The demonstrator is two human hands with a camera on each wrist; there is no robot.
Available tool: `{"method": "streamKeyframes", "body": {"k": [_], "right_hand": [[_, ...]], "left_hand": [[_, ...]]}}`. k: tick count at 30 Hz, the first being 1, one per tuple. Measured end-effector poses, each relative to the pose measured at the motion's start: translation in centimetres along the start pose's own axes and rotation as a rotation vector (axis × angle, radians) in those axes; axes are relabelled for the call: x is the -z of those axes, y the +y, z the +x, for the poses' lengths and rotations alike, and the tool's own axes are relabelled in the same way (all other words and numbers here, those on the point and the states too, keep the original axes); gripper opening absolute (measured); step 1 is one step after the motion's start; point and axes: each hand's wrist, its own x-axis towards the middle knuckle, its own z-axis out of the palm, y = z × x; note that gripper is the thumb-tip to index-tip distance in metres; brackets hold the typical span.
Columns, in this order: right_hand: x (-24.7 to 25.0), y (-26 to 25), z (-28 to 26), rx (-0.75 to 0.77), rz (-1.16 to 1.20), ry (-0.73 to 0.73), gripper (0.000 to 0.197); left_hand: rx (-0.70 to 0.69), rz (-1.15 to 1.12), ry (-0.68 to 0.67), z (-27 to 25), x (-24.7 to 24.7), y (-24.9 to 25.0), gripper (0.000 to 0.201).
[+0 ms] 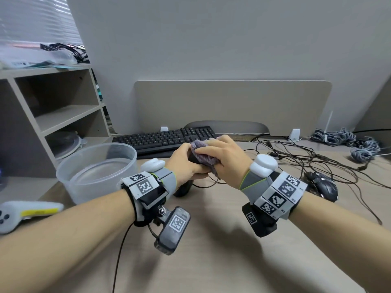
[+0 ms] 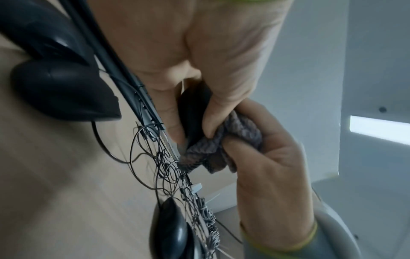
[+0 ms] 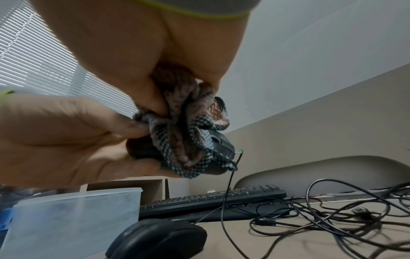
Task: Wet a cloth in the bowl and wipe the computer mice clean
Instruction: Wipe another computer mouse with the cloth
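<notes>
My left hand [image 1: 187, 160] grips a black wired computer mouse [image 2: 193, 112] and holds it above the desk. My right hand [image 1: 214, 154] grips a bunched purple-grey cloth [image 1: 202, 154] and presses it against the top of that mouse [image 3: 221, 145], so most of the mouse is hidden. The mouse's cable hangs down to the desk. A translucent plastic bowl [image 1: 69, 187] with water in it stands on the desk to the left of my hands. A second black mouse [image 1: 183, 189] lies on the desk just under my left hand. A third [image 1: 324, 187] lies at the right.
A black keyboard [image 1: 165, 138] lies behind my hands against the desk divider. Tangled black cables [image 1: 296, 163] spread over the right side of the desk. A shelf unit [image 1: 53, 115] stands at the left, and a white controller [image 1: 25, 214] lies near the front left edge.
</notes>
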Motion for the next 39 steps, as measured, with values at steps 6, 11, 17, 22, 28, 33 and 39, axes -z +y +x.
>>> {"method": "streamKeyframes", "body": {"k": [6,11,17,22,28,33,39], "right_hand": [[0.6,0.0,-0.5,-0.094,-0.003,-0.063,0.043],[0.7,-0.6,-0.2,-0.16,-0.053,-0.079,0.036],[1.0,1.0,-0.4,-0.236,-0.096,-0.163,0.04],[-0.2,-1.2,-0.1,-0.078,-0.082,-0.119,0.029],[0.6,0.8,-0.8,-0.264,-0.129,-0.214,0.036],[1.3,-0.2,-0.4,-0.214,-0.029,-0.118,0.032],[-0.1,-1.0,-0.5,-0.203,-0.089,-0.252,0.04]], "left_hand": [[0.002,0.058,0.025,0.2,0.3,-0.1,0.054],[-0.055,0.337,0.089,0.3,0.1,0.0,0.065],[-0.109,0.49,0.124,0.1,0.4,-0.3,0.082],[-0.128,0.504,0.142,0.2,0.0,-0.3,0.058],[-0.137,0.586,0.13,0.5,0.4,-0.9,0.089],[-0.146,0.612,0.135,0.5,0.4,-0.8,0.078],[-0.132,0.633,0.136,0.8,0.4,-0.9,0.061]]}}
